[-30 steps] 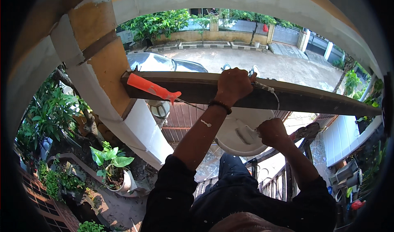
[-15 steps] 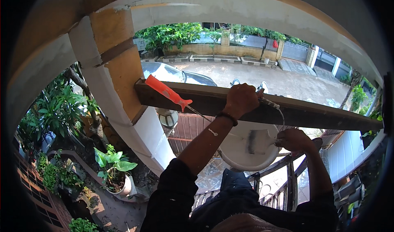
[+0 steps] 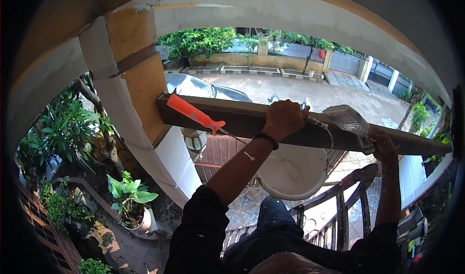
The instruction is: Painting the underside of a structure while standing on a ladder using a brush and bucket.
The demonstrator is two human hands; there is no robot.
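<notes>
My left hand (image 3: 285, 119) is closed at the wooden beam (image 3: 218, 116), around the upper end of a paint-crusted bucket handle (image 3: 330, 137). Below it hangs the white bucket (image 3: 293, 174), its inside pale and smeared. In my right hand (image 3: 384, 147) is a wide, flat paintbrush (image 3: 348, 121) coated in greyish white; it is raised in front of the beam, right of the bucket. A tool with an orange-red handle (image 3: 193, 114) and a thin metal rod lies across the beam at left. The rod's far end is hidden behind my left forearm.
A white and ochre pillar (image 3: 140, 94) meets the beam's left end. Dark metal railing (image 3: 341, 216) stands below the bucket. A wall lamp (image 3: 194, 140) is beside the pillar, a potted plant (image 3: 140, 216) lower left. Beyond the beam are a parked car (image 3: 193, 87) and a street.
My right hand has lifted the paintbrush out of the bucket, up and to the right, in front of the beam. My left hand stays at the handle.
</notes>
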